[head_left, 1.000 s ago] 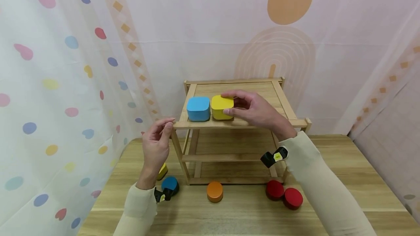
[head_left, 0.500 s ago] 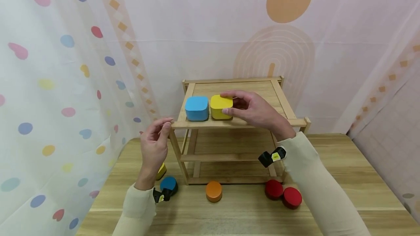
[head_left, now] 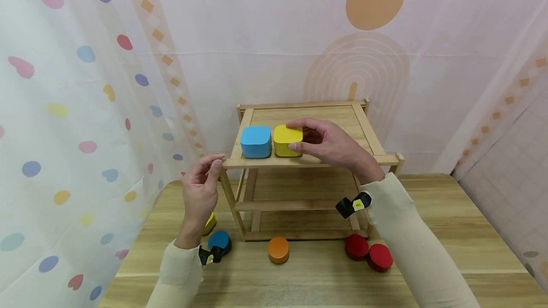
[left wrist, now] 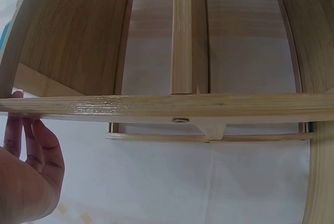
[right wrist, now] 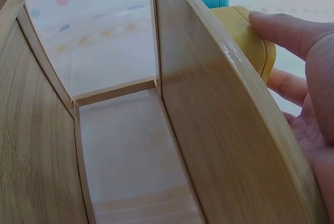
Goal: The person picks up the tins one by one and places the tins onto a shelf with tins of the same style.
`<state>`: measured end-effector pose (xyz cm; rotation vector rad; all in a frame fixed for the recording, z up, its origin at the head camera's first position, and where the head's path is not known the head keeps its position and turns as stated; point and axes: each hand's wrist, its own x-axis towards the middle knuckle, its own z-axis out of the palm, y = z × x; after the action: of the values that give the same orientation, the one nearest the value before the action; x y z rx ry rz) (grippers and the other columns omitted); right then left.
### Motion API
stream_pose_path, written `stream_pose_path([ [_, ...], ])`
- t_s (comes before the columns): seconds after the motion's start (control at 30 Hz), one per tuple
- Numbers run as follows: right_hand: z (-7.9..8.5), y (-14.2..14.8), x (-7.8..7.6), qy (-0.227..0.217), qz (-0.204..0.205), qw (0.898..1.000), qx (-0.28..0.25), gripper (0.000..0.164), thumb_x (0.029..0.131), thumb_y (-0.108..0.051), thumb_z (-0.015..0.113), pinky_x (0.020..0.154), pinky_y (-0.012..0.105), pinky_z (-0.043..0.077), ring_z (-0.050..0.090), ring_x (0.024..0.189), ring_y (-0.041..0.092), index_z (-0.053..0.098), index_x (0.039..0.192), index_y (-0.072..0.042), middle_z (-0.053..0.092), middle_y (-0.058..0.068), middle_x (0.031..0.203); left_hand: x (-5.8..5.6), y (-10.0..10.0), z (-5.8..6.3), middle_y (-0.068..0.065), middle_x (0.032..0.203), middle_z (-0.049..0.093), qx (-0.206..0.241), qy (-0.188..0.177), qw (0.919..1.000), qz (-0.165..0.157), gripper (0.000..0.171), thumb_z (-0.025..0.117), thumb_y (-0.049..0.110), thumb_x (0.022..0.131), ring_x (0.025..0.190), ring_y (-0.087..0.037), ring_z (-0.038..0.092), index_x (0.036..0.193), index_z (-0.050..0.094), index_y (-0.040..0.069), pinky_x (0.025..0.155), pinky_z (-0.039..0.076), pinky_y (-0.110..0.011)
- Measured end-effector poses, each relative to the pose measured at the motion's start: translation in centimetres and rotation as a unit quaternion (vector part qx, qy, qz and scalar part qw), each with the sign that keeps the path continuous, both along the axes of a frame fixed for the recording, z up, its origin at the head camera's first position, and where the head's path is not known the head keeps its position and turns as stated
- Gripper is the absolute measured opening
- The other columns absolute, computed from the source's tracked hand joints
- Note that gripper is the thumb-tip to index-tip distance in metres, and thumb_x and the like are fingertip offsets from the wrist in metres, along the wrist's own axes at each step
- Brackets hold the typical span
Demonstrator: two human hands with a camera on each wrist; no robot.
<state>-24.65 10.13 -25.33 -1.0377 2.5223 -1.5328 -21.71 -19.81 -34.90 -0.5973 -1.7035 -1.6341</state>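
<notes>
A wooden shelf rack (head_left: 295, 206) stands on the table. On its top board, near the front edge, a yellow rounded-square box (head_left: 282, 133) sits just right of a matching blue box (head_left: 256, 136). My right hand (head_left: 336, 145) holds the yellow box from its right side, thumb (right wrist: 284, 32) on the near face and fingers toward the back. At the rack's front left corner, my left hand (head_left: 200, 194) pinches the frame with its fingertips. The left wrist view shows those fingers (left wrist: 49, 151) at the end of a wooden bar (left wrist: 130, 108).
Before the rack lie an orange round box (head_left: 278, 249) and two red round ones (head_left: 357, 246) at the right. A blue round box (head_left: 220, 241) and a yellow box (head_left: 210, 224) lie partly behind my left wrist. A patterned curtain (head_left: 239, 32) hangs behind.
The whole head view has shifted slightly to the left. Both hands keep their places, the right on the yellow box and the left at the rack's corner.
</notes>
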Motion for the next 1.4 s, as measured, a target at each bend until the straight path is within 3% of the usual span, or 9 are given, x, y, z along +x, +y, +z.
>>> stream_pose_path([
  [1.07, -0.09, 0.01, -0.38, -0.004, 0.010, 1.000, 0.001, 0.047, 0.094, -0.016, 0.070, 0.090, 0.034, 0.051, 0.058, 0.105, 0.025, 0.055, 0.138, -0.010, 0.059, 0.008, 0.126, -0.30, -0.21, -0.21, 0.005, 0.100, 0.069, 0.008, -0.003, 0.9999, -0.014, 0.019, 0.057, 0.000, 0.098, 0.070, -0.009, 0.049, 0.110, 0.064, -0.012, 0.060, 0.040, -0.017],
  [1.4, -0.16, 0.24, -0.54, -0.038, 0.012, 0.999, -0.021, 0.057, 0.091, -0.016, 0.074, 0.103, 0.039, 0.048, 0.057, 0.123, 0.025, 0.050, 0.142, -0.012, 0.053, 0.006, 0.138, -0.66, -0.17, -0.42, 0.006, 0.098, 0.069, 0.001, 0.007, 0.9999, -0.015, 0.019, 0.057, 0.001, 0.099, 0.070, -0.008, 0.049, 0.110, 0.064, -0.013, 0.060, 0.040, -0.017],
])
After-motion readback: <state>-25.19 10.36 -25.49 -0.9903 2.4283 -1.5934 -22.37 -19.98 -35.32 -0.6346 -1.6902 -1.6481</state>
